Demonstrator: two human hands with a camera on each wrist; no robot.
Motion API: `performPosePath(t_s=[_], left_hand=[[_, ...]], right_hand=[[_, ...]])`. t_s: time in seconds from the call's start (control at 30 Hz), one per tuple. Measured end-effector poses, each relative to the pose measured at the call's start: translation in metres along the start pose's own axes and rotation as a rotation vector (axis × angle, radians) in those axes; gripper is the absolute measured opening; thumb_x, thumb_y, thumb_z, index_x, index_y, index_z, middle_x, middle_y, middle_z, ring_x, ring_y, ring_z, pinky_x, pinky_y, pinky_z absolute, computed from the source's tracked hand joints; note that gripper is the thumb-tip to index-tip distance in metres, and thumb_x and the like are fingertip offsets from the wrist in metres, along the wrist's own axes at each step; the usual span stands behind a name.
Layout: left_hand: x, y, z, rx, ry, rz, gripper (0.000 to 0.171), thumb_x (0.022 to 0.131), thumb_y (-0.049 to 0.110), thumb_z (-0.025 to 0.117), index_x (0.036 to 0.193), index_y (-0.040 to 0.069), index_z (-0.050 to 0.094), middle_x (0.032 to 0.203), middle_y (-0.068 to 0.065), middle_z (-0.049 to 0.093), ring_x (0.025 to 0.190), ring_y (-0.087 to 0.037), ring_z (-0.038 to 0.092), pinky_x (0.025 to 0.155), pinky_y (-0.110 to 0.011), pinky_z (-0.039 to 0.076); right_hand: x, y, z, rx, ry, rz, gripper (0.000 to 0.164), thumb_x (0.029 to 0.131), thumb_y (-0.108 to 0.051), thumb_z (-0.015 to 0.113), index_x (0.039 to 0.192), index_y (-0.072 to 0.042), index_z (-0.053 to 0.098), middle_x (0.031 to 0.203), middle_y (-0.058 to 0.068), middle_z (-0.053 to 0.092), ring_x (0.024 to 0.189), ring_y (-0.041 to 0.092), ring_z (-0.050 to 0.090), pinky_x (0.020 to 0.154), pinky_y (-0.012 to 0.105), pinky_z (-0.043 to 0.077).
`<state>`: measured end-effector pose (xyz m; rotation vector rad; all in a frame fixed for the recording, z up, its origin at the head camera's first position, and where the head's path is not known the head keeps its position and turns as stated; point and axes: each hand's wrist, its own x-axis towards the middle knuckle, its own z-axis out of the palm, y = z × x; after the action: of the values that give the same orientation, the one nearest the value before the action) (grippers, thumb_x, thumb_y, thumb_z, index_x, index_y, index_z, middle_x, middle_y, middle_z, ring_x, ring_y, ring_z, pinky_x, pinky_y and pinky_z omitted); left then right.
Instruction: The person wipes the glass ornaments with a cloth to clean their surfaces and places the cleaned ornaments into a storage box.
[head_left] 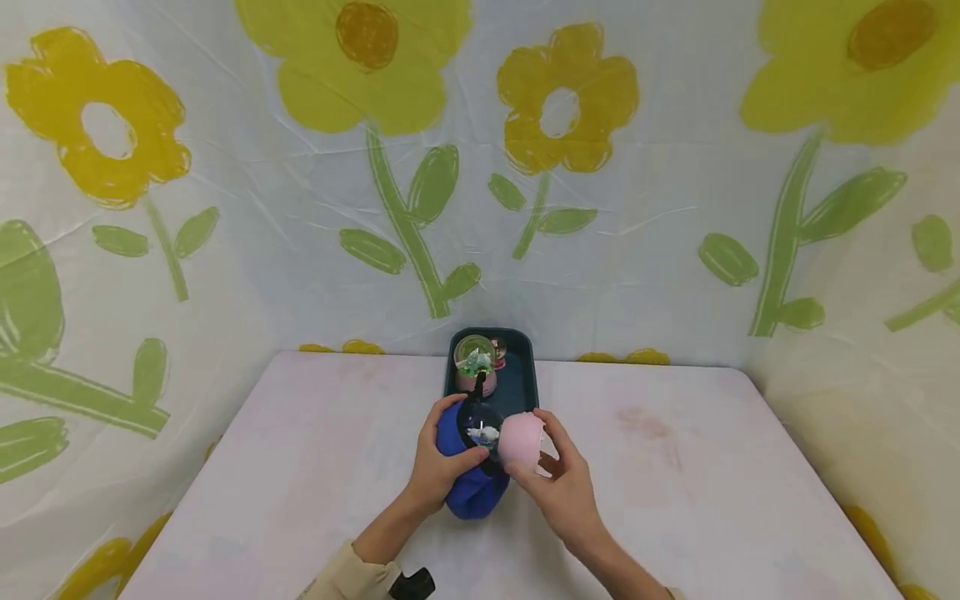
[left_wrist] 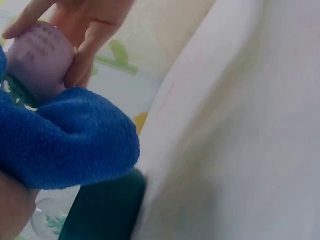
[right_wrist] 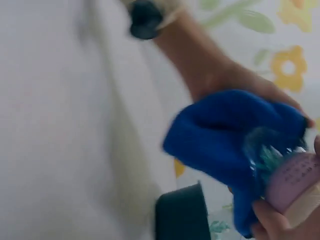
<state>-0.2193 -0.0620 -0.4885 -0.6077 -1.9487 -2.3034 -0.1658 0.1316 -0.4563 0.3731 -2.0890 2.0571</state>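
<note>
A snow globe lies tilted on its side between my two hands. My left hand (head_left: 433, 468) holds a blue cloth (head_left: 474, 497) with dark trim against its clear dome (head_left: 480, 417). My right hand (head_left: 567, 487) grips the pink base (head_left: 521, 440) between thumb and fingers. In the left wrist view, the cloth (left_wrist: 75, 142) hides most of the dome, while faint lettering shows on the base (left_wrist: 42, 60). White and teal figures inside the dome (right_wrist: 265, 155) show in the right wrist view, where the cloth (right_wrist: 215, 127) wraps partly round it.
Just beyond my hands, a dark green tray (head_left: 522, 387) stands at the table's back edge. Another snow globe (head_left: 476, 358) with a pink base sits in it, beside a small pink item (head_left: 500, 352). A flower-printed sheet (head_left: 645, 275) hangs behind the pale table (head_left: 675, 500).
</note>
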Motion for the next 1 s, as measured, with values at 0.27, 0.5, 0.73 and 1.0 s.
performPosePath(t_s=[0.27, 0.5, 0.73, 1.0], left_hand=[[-0.008, -0.005, 0.002, -0.121, 0.002, -0.199, 0.063, 0.087, 0.019, 0.067, 0.143, 0.019, 0.038, 0.131, -0.016, 0.043, 0.117, -0.032, 0.044, 0.09, -0.043, 0.044], [-0.008, -0.004, 0.006, -0.03, -0.021, -0.156, 0.066, 0.083, 0.021, 0.072, 0.142, 0.02, 0.042, 0.131, -0.014, 0.048, 0.116, -0.033, 0.047, 0.09, -0.045, 0.044], [-0.004, -0.002, 0.009, 0.007, -0.011, -0.107, 0.065, 0.08, 0.016, 0.074, 0.139, 0.021, 0.047, 0.13, -0.012, 0.05, 0.114, -0.035, 0.047, 0.089, -0.045, 0.043], [-0.004, 0.004, 0.017, 0.006, -0.048, -0.065, 0.067, 0.078, 0.016, 0.076, 0.138, 0.016, 0.047, 0.128, -0.016, 0.051, 0.111, -0.035, 0.05, 0.087, -0.046, 0.045]], right_hand=[[-0.002, 0.014, -0.013, -0.798, -0.081, -0.662, 0.076, 0.062, -0.015, 0.093, 0.129, -0.017, 0.059, 0.143, 0.014, 0.045, 0.114, 0.03, 0.058, 0.083, 0.041, 0.053], [0.005, 0.016, -0.028, -0.714, -0.116, -0.503, 0.082, 0.059, -0.008, 0.092, 0.131, -0.013, 0.052, 0.136, 0.008, 0.042, 0.112, 0.025, 0.055, 0.085, 0.041, 0.052], [0.005, 0.02, -0.021, -0.576, 0.006, -0.22, 0.076, 0.058, -0.013, 0.094, 0.122, -0.015, 0.053, 0.122, -0.002, 0.045, 0.104, 0.015, 0.051, 0.08, 0.035, 0.052], [0.004, 0.016, -0.021, -0.591, -0.008, -0.113, 0.082, 0.06, -0.037, 0.093, 0.131, -0.017, 0.057, 0.113, -0.009, 0.059, 0.095, 0.01, 0.059, 0.074, 0.029, 0.052]])
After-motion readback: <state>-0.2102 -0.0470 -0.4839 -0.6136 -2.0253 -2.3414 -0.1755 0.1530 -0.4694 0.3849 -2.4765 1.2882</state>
